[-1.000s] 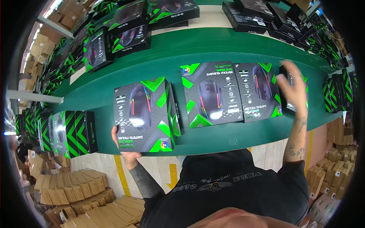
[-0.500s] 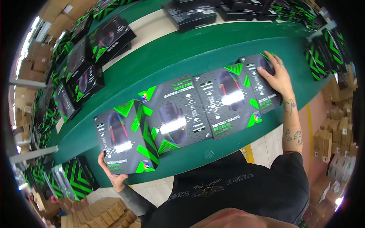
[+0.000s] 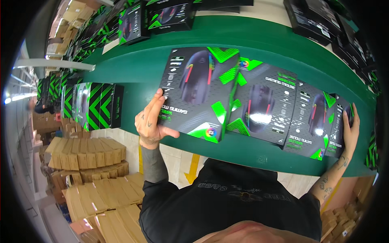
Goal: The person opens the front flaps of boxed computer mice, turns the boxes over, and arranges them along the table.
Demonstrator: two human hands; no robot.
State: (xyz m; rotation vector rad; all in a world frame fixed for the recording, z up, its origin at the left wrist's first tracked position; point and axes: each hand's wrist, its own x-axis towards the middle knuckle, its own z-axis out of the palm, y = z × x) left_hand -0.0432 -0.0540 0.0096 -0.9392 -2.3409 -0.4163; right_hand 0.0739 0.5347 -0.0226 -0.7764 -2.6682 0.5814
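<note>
A row of black and green gaming mouse boxes lies between my hands, overlapping or edge to edge with the printed fronts up. My left hand (image 3: 149, 123) grips the lower left corner of the leftmost mouse box (image 3: 198, 91), its fingers on the side edge and its thumb along the near edge. That box sits higher than the middle mouse box (image 3: 261, 101) beside it. Further right lies another mouse box (image 3: 310, 121). At the right end my right hand (image 3: 349, 128) clasps the last mouse box (image 3: 337, 131), covering part of its front.
The boxes are over a green table (image 3: 259, 160). More mouse boxes stand on a raised shelf (image 3: 227, 19) along the far side. Upright boxes (image 3: 97, 106) stand at the left, near a pale metal bar (image 3: 56, 64). Brown cartons (image 3: 89, 154) are stacked at the lower left.
My view has swung left, so more of the left side shows. The row now slants down to the right, with its left end raised and nearer. Both hands keep hold of the end boxes.
</note>
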